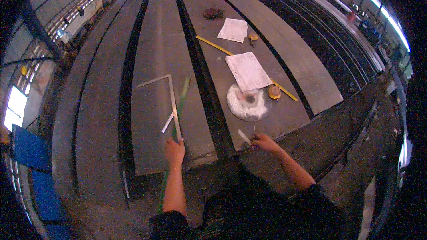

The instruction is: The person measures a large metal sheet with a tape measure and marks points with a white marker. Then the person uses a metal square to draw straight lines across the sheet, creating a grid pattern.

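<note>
My left hand (175,152) is closed round the near end of a metal L-shaped square (172,90), which lies on a long grey plate (153,49). Beside the square's long leg rests a short white strip (167,123), and a blurred green line (184,92) runs close along it. My right hand (265,144), fingers pinched, holds a white stick (243,137) over the near edge of the neighbouring plate. Something thin and pale sticks up by those fingers, too small to name. A dusty white disc (248,112) with a dark centre lies just beyond my right hand.
Two white paper sheets (248,71) (233,30) lie on the right-hand plate. A yellow ruler strip (213,44) passes under the nearer one. Two yellow-orange tape measures (274,91) (253,37) and a dark brown clump (213,14) are nearby. Dark gaps (202,75) separate the plates.
</note>
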Available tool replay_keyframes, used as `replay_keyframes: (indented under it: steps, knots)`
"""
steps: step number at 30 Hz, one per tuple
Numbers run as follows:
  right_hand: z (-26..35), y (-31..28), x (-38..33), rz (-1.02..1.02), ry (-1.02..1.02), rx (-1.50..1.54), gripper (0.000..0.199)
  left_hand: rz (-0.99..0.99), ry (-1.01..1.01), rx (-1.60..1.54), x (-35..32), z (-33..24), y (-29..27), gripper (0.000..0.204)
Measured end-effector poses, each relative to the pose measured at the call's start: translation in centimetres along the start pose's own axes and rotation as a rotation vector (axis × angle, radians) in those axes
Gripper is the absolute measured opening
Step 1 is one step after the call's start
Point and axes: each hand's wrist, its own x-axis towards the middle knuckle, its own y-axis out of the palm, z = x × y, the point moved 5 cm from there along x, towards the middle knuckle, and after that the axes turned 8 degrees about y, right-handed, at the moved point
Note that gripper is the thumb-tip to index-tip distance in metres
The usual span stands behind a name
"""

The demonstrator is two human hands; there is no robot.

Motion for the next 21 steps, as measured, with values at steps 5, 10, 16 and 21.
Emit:
replay_keyframes:
  steps: [5,10,16,21]
  knots:
    - [-0.3,2.1,-9.5,0.099,0.104,0.092,0.036,0.153,-0.074,0.002,2.0,0.8,1.4,0.054]
    - [-5.9,8.8,-8.5,0.265,0.177,0.269,0.054,0.039,-0.037,-0.162,5.0,2.4,2.7,0.051]
    - [-9.6,11.7,-9.7,0.365,0.234,-0.224,0.047,-0.249,0.125,-0.284,4.7,2.9,-0.7,0.035]
    - [-11.6,11.7,-13.1,0.306,0.64,0.302,0.039,-0.269,0.059,-0.398,-0.9,2.9,-6.6,0.03]
